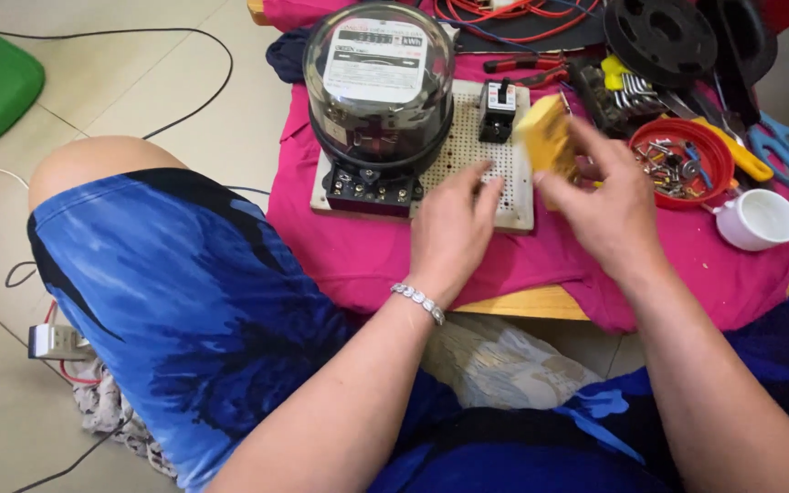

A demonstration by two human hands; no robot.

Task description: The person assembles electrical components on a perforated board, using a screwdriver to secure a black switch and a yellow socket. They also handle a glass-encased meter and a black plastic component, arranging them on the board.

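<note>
Meter (378,87) and breaker (499,110) already on the perforated board (495,187) at the bench's middle. Yellow block (545,137) pinched in right hand (606,205) fingers, not yet placed. Left hand (449,228) empty, fingers loosely spread on board.

Meter (378,87) on perforated board (504,196); breaker (498,110) right; screw bowl (682,162) farther right.
</note>
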